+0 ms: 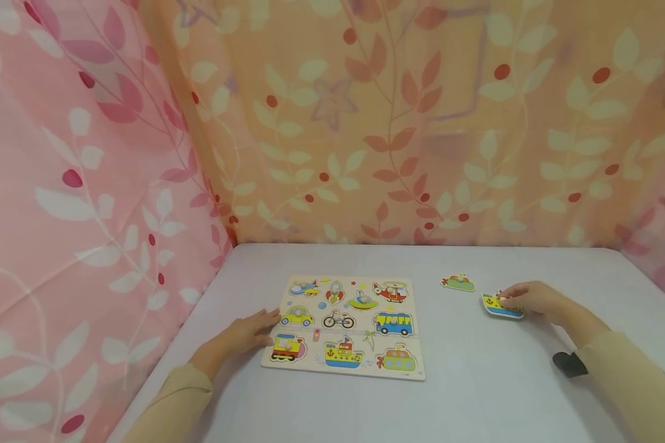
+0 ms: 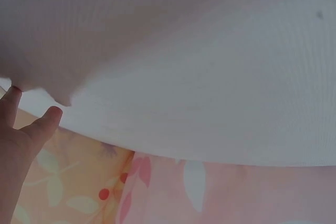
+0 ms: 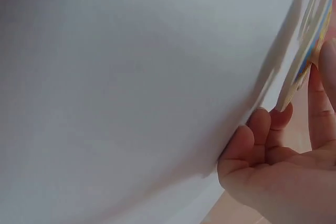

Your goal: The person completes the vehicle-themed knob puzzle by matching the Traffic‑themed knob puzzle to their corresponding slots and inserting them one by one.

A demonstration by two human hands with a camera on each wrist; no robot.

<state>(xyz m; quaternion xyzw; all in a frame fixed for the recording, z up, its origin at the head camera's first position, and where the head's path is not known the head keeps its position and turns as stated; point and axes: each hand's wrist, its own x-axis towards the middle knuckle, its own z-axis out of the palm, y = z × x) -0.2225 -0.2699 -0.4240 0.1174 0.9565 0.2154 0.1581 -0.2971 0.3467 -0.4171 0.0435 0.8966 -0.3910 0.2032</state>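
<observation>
A wooden knob puzzle board with printed vehicles lies on the white table. At its left edge rests my left hand, fingers spread next to the yellow car and the train piece. To the right of the board, my right hand pinches a ship puzzle piece between thumb and finger. In the right wrist view this ship piece is seen edge-on, close over the tabletop. A green submarine piece lies just beyond it to the left.
On the board, the bus, bicycle and helicopter are among several pieces with knobs. The ship and submarine places show printed pictures without knobs. Floral curtains stand behind and beside the table.
</observation>
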